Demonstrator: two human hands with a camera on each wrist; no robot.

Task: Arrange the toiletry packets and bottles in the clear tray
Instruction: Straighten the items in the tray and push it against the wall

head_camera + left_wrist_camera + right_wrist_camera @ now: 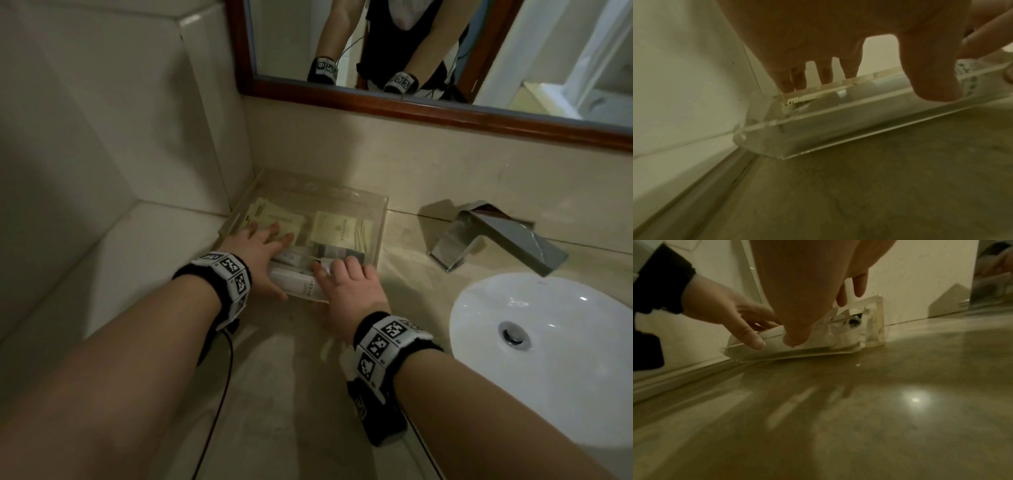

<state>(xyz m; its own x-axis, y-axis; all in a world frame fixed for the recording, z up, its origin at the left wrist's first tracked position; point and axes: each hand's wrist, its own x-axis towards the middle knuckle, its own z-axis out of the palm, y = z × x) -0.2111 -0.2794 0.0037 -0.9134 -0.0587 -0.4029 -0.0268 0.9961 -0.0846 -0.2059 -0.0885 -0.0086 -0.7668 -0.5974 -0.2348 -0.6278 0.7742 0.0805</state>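
Observation:
The clear tray (383, 219) sits in the counter's back left corner against the tiled wall. Cream packets (274, 216) lie flat in its back half, with another cream packet (337, 229) to their right. A dark-capped bottle (337, 252) and a white bottle (297, 283) lie on their sides along the front. My left hand (265, 255) is spread flat over the tray's left side, with its thumb (931, 81) against the front wall (818, 129). My right hand (346, 286) reaches over the front right part with straight fingers, its thumb (795, 337) at the front wall (807, 352).
A white basin (513, 342) is sunk into the counter at the right, with a chrome faucet (496, 243) behind it. A wood-framed mirror (411, 106) hangs above. Tiled walls close off the left and back. The beige countertop (291, 377) stretches toward me.

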